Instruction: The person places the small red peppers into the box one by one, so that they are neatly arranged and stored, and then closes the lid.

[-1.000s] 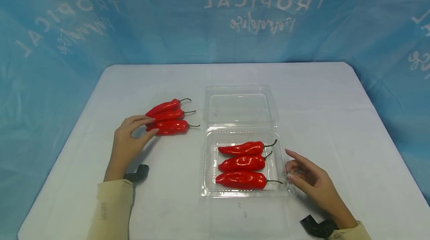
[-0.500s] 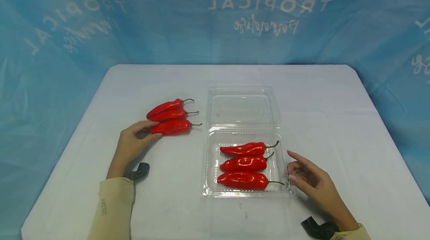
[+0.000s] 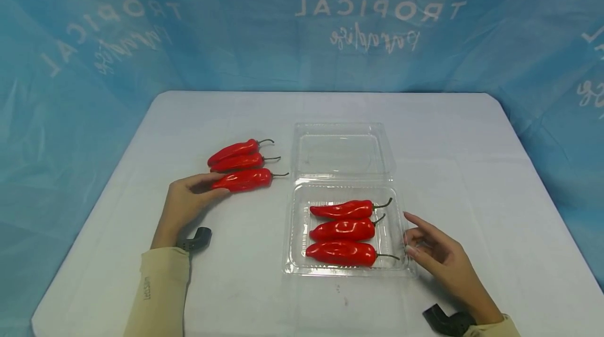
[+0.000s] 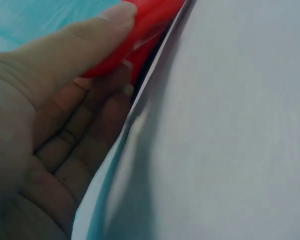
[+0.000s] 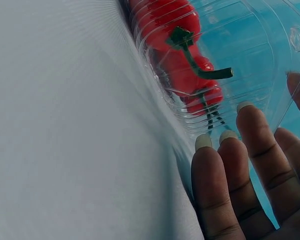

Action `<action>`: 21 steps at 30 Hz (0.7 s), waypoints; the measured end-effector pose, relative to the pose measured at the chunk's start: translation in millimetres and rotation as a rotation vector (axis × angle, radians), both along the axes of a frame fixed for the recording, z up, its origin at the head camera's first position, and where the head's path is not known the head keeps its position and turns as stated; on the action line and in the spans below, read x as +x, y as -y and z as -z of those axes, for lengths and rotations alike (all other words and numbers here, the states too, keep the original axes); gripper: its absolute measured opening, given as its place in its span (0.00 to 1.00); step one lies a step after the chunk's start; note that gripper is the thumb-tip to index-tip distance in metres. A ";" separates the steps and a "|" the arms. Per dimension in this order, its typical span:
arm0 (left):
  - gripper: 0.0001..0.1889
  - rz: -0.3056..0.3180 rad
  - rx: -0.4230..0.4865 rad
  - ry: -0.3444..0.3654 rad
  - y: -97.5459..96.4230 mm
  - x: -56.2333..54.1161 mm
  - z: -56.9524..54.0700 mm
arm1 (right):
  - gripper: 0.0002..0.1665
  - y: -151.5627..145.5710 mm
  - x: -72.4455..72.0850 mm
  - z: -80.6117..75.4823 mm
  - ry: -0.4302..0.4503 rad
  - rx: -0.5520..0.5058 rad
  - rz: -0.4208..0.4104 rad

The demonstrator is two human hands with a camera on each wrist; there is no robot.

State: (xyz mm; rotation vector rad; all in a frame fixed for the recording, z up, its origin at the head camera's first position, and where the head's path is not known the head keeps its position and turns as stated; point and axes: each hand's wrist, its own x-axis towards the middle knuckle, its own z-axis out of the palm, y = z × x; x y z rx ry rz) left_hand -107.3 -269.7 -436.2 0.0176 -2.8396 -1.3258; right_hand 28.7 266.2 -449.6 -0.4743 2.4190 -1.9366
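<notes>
My left hand (image 3: pixel 186 202) pinches the tip end of a red pepper (image 3: pixel 245 180), the nearest of three on the left of the table. In the left wrist view, the thumb (image 4: pixel 80 45) lies along one side of this pepper (image 4: pixel 150 25), with the other fingers around behind it. Two more red peppers, a far one (image 3: pixel 233 151) and a middle one (image 3: pixel 240 162), lie just beyond. My right hand (image 3: pixel 439 250) rests at the right side of a clear plastic clamshell box (image 3: pixel 394 232). Its relaxed fingertips (image 5: pixel 202 145) are right at the box wall.
Three red peppers (image 3: pixel 343 229) lie side by side in the box, stems to the right. The box's lid (image 3: pixel 337 148) is folded back flat on the white table (image 3: pixel 472 169). Blue printed sheeting (image 3: pixel 236 38) hangs behind and at both sides.
My left hand's thumb and fingers have closed on the nearest pepper and drawn it slightly to the right, away from the middle one. The right hand stays by the box; the view has shifted a little.
</notes>
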 end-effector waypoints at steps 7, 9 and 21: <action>0.28 -0.123 0.147 -0.063 7.9 3.3 -15.4 | 0.39 4.0 1.7 -7.0 -0.012 0.024 0.021; 0.26 -0.173 0.217 -0.104 6.4 5.0 -20.1 | 0.39 5.1 1.3 -7.8 -0.020 0.027 0.016; 0.21 0.089 0.330 -0.294 -99.0 19.0 -55.4 | 0.39 3.8 1.4 -4.2 -0.028 0.005 0.008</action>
